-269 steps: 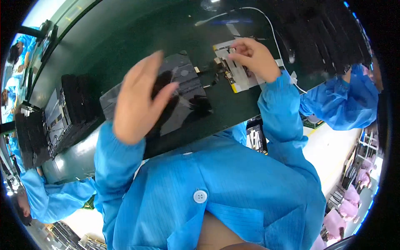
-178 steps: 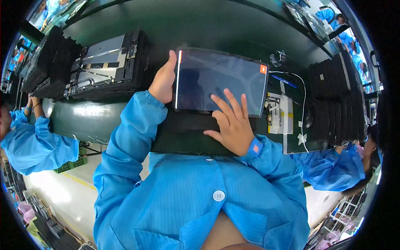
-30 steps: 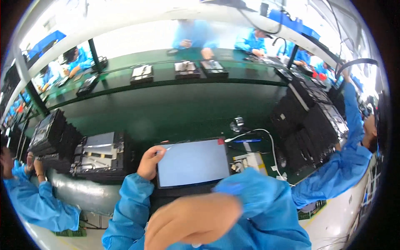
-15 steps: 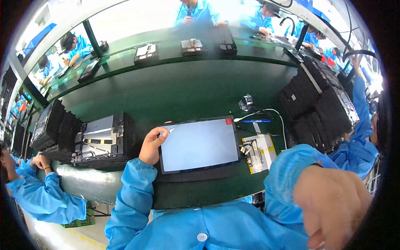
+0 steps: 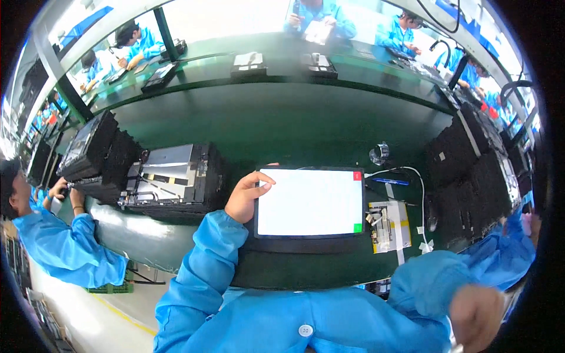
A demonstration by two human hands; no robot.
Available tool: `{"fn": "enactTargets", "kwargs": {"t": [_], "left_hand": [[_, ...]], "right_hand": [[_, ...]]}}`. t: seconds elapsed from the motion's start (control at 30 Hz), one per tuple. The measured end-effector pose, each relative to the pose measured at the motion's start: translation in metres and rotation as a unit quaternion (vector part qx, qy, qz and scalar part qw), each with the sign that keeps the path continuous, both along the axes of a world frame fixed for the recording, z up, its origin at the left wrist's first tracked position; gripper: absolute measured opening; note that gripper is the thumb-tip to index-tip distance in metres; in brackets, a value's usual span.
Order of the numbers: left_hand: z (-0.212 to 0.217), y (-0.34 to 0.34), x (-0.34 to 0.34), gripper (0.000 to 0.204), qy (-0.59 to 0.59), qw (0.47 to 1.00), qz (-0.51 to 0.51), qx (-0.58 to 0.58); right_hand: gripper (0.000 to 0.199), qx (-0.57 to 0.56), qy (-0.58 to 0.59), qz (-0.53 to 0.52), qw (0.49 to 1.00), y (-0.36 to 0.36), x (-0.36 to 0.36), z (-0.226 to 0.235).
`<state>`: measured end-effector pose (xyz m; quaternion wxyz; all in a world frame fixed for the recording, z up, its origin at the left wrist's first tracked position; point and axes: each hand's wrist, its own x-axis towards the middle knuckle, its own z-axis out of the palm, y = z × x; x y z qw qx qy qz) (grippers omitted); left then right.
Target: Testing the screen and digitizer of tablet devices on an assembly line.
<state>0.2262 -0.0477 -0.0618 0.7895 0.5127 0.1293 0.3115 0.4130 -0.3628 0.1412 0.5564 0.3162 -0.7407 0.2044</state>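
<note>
- Right now my left hand grips the left edge of the lit tablet, thumb over the top corner and fingers curled onto the bezel beside the white screen.
- The tablet lies flat on the green bench, resting on a dark tray whose front edge shows just below it.
- My right hand is well off to the right of the tablet and low, blurred; I cannot tell whether it is open or closed, and it holds nothing I can see.
- To do this well, I judge I should keep my fingers on the bezel, off the glass.
- The small fixture with the white cable sits just right of the tablet, so any shift should go gently.
- The stack of metal-backed panels stands just left of the tablet, close to my wrist.
</note>
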Motion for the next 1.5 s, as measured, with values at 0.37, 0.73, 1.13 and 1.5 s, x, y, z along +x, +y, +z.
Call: {"fn": "enactTargets", "kwargs": {"t": [0.37, 0.73, 1.13, 1.5], "left_hand": [[0.000, 0.003, -0.005, 0.010, -0.008, 0.999, -0.033, -0.019], [0.015, -0.003, -0.004, 0.060, -0.023, 0.999, 0.000, -0.049], [0.019, -0.003, -0.002, 0.087, 0.057, 0.998, -0.001, 0.014], [0.024, -0.006, 0.002, 0.086, 0.082, 0.996, 0.013, 0.018]], "right_hand": [[0.032, -0.192, -0.312, -0.811, 0.457, 0.200, -0.003, -0.126], [0.012, -0.154, -0.353, -0.778, 0.497, 0.179, -0.033, -0.145], [0.038, -0.290, -0.266, -0.593, 0.703, 0.128, -0.060, -0.062], [0.041, -0.488, 0.048, -0.142, 0.860, 0.064, -0.110, 0.004]]}}
